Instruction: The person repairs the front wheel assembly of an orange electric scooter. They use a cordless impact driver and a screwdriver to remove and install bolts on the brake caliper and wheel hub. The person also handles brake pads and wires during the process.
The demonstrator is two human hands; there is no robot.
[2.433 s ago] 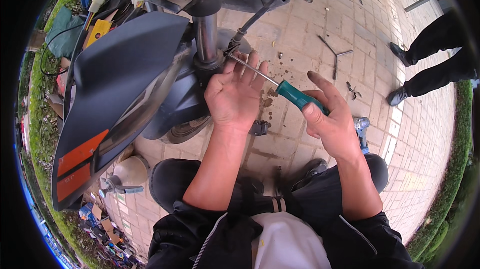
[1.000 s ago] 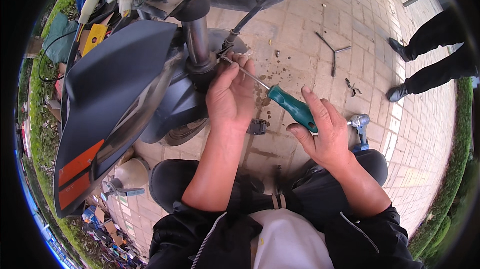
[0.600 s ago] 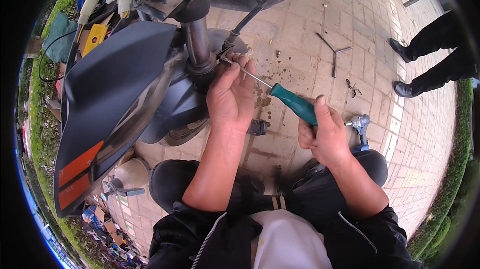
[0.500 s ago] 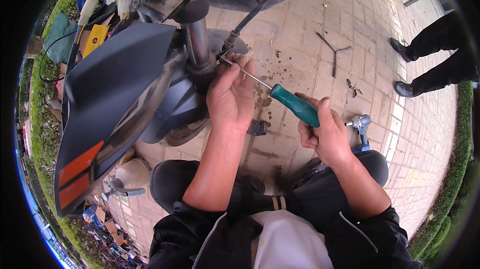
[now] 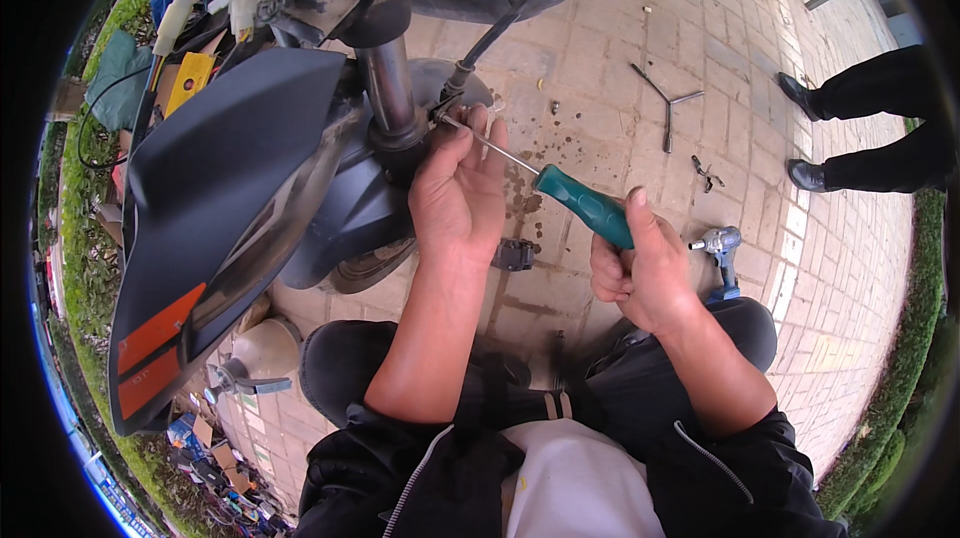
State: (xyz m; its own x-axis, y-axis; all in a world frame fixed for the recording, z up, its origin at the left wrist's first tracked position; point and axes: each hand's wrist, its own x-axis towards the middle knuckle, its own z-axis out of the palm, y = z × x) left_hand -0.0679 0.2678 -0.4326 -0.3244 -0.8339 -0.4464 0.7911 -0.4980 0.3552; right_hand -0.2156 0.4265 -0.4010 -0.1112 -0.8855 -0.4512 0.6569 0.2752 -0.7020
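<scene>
pale block paving [image 5: 610, 48], edged by a hedge [image 5: 915, 308] at far right, spread beneath a partly stripped two-wheeler [image 5: 370, 26], its dark fairing [image 5: 235, 128] and metal fork tube [image 5: 388, 78] filling the left side. a green-handled screwdriver [image 5: 585, 206] was slung between two bare hands. the right hand [image 5: 650, 268] was closed around the butt of the handle, fingers curled beneath and thumb laid along the top. the tool's long axis ran forward and to the left from that grip, its shaft crossing the left hand [image 5: 458, 188], which was turned palm up just beside the fork tube. the tip ended near the lower end of a black cable [image 5: 515, 3]; whether it was seated in anything could not be told. the left hand was the nearer to the tip, loosely cupped with its thumb by the shaft; whether its fingers pinched anything was unclear. that slant of the shaft, in from the right, appeared to be what any turn of the handle would depend on. a cordless driver [image 5: 722, 250] rested to the right of the right hand, a three-armed wrench [image 5: 668, 106] farther off.
</scene>
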